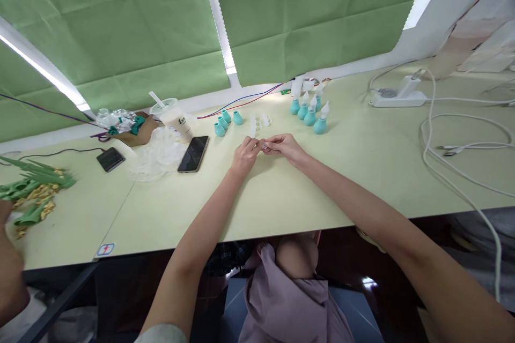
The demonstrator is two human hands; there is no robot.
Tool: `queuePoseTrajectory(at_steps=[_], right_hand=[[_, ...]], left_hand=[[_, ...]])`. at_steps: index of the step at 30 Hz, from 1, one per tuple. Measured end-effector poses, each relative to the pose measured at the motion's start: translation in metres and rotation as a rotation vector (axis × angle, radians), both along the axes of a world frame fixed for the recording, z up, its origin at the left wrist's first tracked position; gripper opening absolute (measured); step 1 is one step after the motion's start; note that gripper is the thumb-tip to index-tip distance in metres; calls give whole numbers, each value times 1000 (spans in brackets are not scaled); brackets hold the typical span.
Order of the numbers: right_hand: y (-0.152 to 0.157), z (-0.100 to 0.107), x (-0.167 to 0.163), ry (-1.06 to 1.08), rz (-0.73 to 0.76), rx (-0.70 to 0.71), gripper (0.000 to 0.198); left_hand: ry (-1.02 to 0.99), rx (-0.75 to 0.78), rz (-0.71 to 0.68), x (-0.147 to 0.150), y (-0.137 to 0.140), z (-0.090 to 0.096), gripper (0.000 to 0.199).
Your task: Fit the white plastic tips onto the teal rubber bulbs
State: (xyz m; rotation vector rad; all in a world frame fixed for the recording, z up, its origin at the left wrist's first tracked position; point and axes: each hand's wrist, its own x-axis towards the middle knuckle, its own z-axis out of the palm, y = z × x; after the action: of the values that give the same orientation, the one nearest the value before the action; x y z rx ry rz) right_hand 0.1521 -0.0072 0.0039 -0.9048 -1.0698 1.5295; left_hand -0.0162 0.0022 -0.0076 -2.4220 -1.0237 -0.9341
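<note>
My left hand [244,155] and my right hand [285,148] meet above the table, fingers closed in a pinch. Between their fingertips is a small whitish, translucent piece [264,145], mostly covered by the fingers. Just beyond them lie several small white translucent parts [264,119] and a white strip-like part [252,125]. Behind and to the left stand several open-topped turquoise bulbs [219,129]. To the right, several turquoise bulbs [320,126] carry pointed white translucent tips [325,109].
Left of my hands are a phone [193,154], crumpled clear plastic [155,155] and a drink cup [175,118] with a straw. A power strip [398,98] and white cables [432,155] lie right. Green parts [30,187] and another person's arm [10,268] are far left.
</note>
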Motion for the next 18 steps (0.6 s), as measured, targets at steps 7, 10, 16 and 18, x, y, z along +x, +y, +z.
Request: queuePoseTrajectory(at_steps=[7, 10, 16, 18], right_hand=[[0, 4, -4, -24, 7, 72, 37], [0, 5, -3, -17, 70, 77, 38], [8, -7, -1, 50, 267, 45, 39], [12, -9, 1, 18, 236, 72, 41]], left_hand=[[-184, 45, 59, 5, -2, 3, 24], [-296, 49, 77, 10, -5, 6, 21], [-261, 40, 69, 9, -7, 10, 22], [-212, 31, 50, 7, -6, 11, 26]])
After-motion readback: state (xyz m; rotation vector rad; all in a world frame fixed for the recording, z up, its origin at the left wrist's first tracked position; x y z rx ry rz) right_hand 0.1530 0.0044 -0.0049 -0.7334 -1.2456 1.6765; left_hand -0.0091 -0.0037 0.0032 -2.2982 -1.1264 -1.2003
